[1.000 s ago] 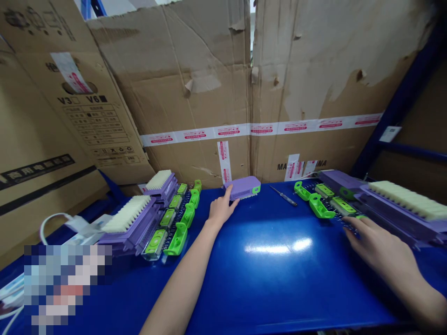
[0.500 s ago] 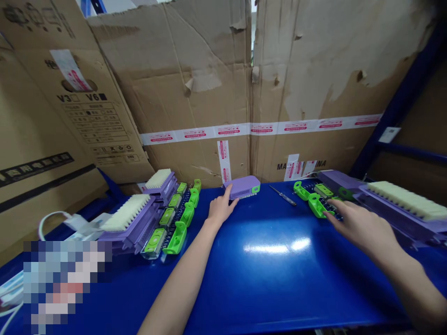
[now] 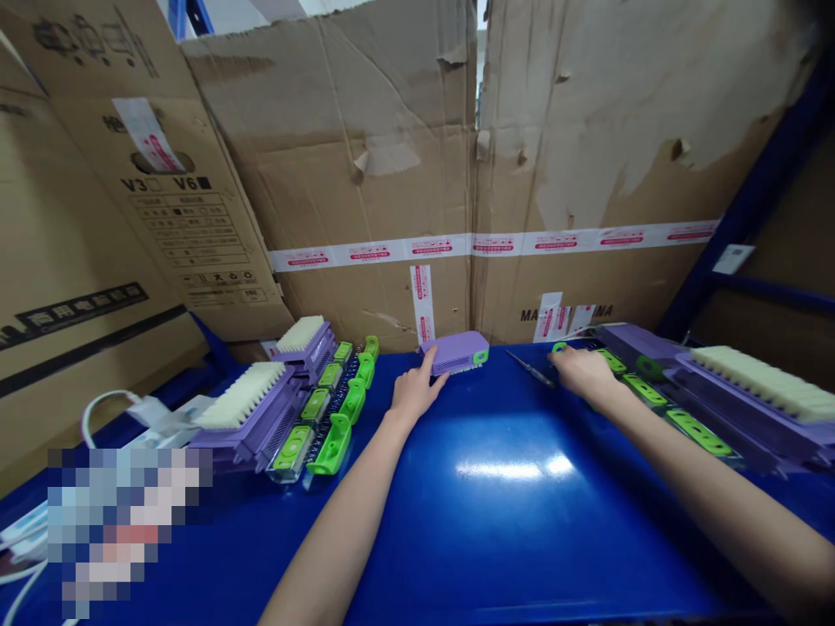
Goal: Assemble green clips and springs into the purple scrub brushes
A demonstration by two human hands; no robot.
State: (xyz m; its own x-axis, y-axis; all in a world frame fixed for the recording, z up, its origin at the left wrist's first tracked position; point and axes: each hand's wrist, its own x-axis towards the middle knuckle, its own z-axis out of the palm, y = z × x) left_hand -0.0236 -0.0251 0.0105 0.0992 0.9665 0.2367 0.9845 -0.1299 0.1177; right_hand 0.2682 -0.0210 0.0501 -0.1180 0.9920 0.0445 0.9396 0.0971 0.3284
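Note:
My left hand (image 3: 412, 393) lies on the blue table (image 3: 496, 522), fingers stretched out, thumb and fingertips touching the near edge of a small purple brush block (image 3: 455, 351) with a green tab. My right hand (image 3: 583, 372) reaches to the far right of the table. It rests palm down over a green clip (image 3: 558, 348), its fingers curled over the clip and hidden from me. A thin screwdriver (image 3: 530, 369) lies just left of that hand.
Purple brush units with cream bristles (image 3: 244, 396) and a row of green clips (image 3: 339, 404) lie at the left. More purple units (image 3: 750, 382) and green-topped parts (image 3: 698, 430) line the right. Cardboard boxes (image 3: 404, 174) wall the back. White cables (image 3: 97, 413) lie far left.
My right hand has moved from the near right forward and leftward, up to the green clip beside the screwdriver. My left hand has stayed at the purple block.

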